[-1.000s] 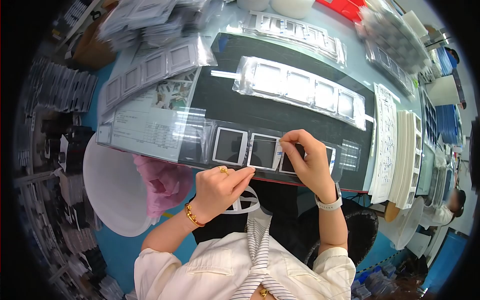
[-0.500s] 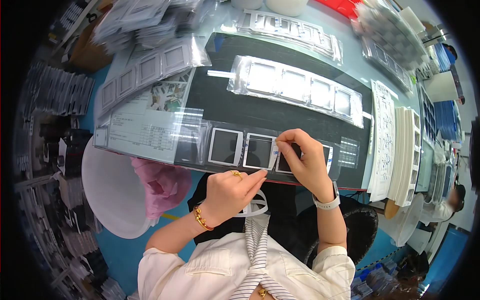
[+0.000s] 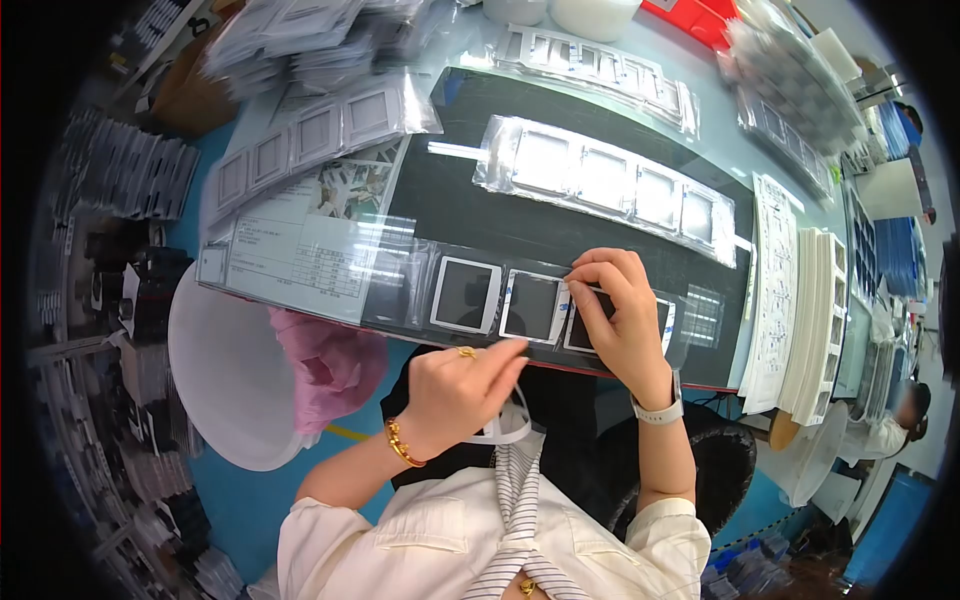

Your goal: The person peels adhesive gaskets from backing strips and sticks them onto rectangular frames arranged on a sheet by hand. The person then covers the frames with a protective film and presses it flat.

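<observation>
A row of white-edged frames (image 3: 561,325) lies on the dark mat (image 3: 450,215) right in front of me, along the near edge of the worktop (image 3: 715,135), inside clear film. My right hand (image 3: 620,310) is over its right-hand half, covering part of the third frame, with the tips of thumb and forefinger brought close together at the upper right corner of the second one, beside blue marks; I can't tell whether they pinch anything. My left hand (image 3: 450,390) is at the seven o'clock side of the row, its fingers curled and the forefinger pointing at the bottom edge of that second frame, the thumb just below it; whether it touches or grips anything I can't tell. I wear a ring (image 3: 467,352) and a bracelet (image 3: 400,445) on that side, and a pale watch (image 3: 660,410) on my right wrist. Reckoned from the row, another strip of frames (image 3: 625,184) in clear plastic shines at one o'clock, and bagged frames (image 3: 310,140) lie at ten, partly over a printed sheet (image 3: 300,240). White trays (image 3: 810,320) are piled at three. Between eight and nine, below the worktop, a pink bag (image 3: 325,365) hangs into a white bin (image 3: 225,390).
</observation>
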A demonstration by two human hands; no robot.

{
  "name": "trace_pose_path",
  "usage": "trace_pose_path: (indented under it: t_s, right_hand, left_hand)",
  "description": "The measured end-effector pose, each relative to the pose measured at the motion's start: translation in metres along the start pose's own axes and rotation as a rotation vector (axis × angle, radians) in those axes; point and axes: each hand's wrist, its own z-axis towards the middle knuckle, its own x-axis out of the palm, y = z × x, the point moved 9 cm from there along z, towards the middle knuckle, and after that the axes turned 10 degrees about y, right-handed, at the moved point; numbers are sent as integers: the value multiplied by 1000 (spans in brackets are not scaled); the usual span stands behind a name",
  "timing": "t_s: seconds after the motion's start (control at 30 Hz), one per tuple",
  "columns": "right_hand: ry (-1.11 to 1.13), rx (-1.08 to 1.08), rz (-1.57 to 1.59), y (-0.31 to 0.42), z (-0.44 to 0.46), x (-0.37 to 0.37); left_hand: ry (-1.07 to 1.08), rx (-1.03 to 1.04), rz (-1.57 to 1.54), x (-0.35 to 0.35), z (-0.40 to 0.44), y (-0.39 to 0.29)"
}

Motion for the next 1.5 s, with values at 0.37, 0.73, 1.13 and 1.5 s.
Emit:
trace_pose_path:
  t_s: [0.37,0.73,1.13,1.5]
  right_hand:
    - [23,28,-63,-2,1,4]
    - [4,-7,-122,4,4,4]
    - [-15,-41,-507,23,-10,-2]
    - [-25,3,-424,13,-20,-22]
  left_hand:
    - [44,-65,121,-11,12,14]
    - [90,-41,294,-9,45,18]
    - [173,85,546,-3,48,15]
    - [166,147,399,11,63,4]
